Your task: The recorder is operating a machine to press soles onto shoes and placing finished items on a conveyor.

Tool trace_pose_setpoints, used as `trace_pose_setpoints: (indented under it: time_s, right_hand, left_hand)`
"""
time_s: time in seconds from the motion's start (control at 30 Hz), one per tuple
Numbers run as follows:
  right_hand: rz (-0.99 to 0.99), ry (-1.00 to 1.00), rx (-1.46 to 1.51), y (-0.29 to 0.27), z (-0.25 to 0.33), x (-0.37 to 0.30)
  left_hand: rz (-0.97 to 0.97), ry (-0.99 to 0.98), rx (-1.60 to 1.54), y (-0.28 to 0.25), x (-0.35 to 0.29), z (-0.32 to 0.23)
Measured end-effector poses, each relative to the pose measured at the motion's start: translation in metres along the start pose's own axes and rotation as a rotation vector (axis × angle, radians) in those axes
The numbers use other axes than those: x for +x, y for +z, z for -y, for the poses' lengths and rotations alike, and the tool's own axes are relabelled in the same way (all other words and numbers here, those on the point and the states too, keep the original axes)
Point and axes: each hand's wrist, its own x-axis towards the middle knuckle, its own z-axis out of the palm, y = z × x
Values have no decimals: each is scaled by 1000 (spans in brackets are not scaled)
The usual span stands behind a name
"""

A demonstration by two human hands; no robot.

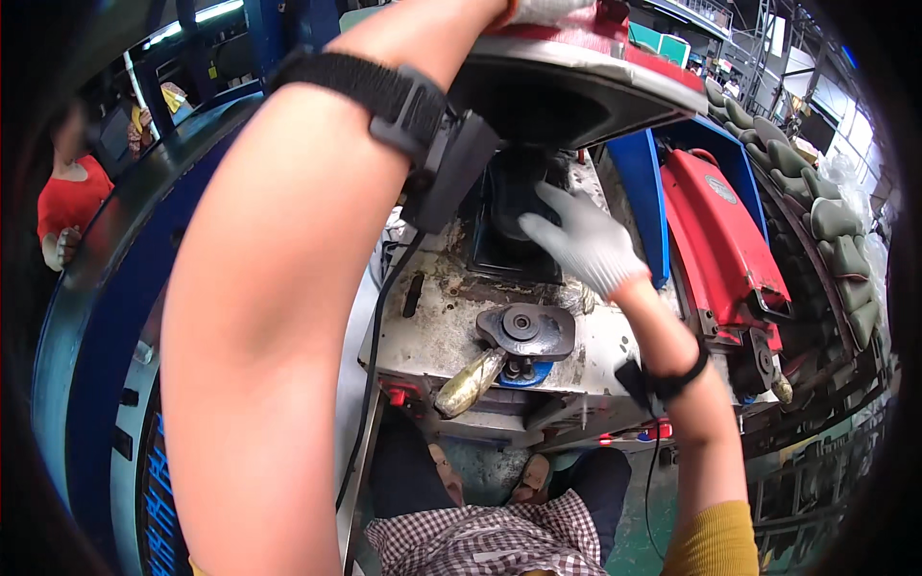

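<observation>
At the top edge, my left hand (549, 10) in a white glove rests by the raised red lid (663, 69) of a press-like machine. Its fingers are mostly cut off or hidden there. My right hand (591, 240), gloved in white too, reaches over a black mould (514, 206) on the machine's bed. Its fingers are spread and hold nothing, close to or touching the mould; which, I cannot tell. The lid's dark underside hangs above the mould. Nearer me, a metal clamp (552, 334) with a worn yellowish handle (469, 384) sits at the bed's front.
A second red machine cover (715, 230) between blue guards (642, 206) stands at right. Beyond it, a rack holds several grey-green moulded pieces (834, 219). A curved blue frame (106, 336) runs along the left, with a person in red (75, 197) behind it. Cables hang from both my wrists.
</observation>
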Motion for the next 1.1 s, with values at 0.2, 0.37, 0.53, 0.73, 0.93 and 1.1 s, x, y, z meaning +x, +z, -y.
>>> trace_pose_setpoints:
  time_s: [0.2,0.37,0.53,0.73,0.93,1.1]
  right_hand:
    - [-9,-84,870,23,20,-174]
    - [577,367,1561,79,47,-213]
    - [711,356,2043,112,73,-196]
    - [693,297,2645,109,82,-179]
    - [733,401,2723,87,48,-206]
    - [328,443,2239,1,-38,-241]
  left_hand:
    - [115,-73,-424,22,-38,-19]
    - [765,-289,-913,37,-68,-73]
    - [871,-374,-1039,79,-125,-103]
    - [668,-194,-670,88,-136,-124]
    - [666,-257,-634,85,-152,-127]
    - [712,-269,-561,75,-146,-136]
